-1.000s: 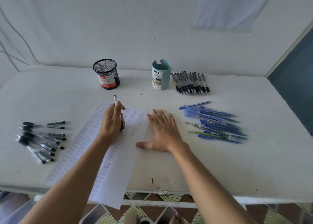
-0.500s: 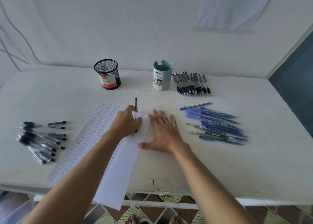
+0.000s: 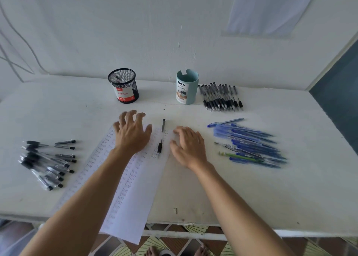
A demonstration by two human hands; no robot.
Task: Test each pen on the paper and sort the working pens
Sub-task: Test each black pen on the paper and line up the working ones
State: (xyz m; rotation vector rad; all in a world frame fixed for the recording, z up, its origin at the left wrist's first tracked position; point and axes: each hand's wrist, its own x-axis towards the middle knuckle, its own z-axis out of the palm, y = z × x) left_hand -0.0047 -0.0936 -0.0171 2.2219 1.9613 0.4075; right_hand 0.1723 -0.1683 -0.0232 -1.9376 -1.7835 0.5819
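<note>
Status entry. Paper (image 3: 135, 188) lies slantwise on the table (image 3: 251, 197), its near end hanging over the front edge. It is covered in columns of small handwritten "test" marks, so a good many pens have probably been tried. One black-grip pen (image 3: 159, 147) lies loose on the paper's far end, between the two hands and touched by neither.

Left hand (image 3: 131, 135) hovers over the paper's far end, fingers spread and bent, holding nothing. Right hand (image 3: 188, 147) is low at the paper's right edge, fingers loosely bent, also empty. Blur hides whether it touches the sheet.

Three groups on the table:
- left black pens (image 3: 46, 164), a loose heap
- blue pens (image 3: 249, 145) at right
- rear black pens (image 3: 220, 97), a tidy row beside the teal organizer (image 3: 187, 87)

Cannot tell which groups are tested and which wait. Mesh cup (image 3: 124, 86) looks empty; the organizer's inside is not visible.

Judgement: testing well advanced. The loose pen is unsorted, and nothing shows as placed in either holder.
</note>
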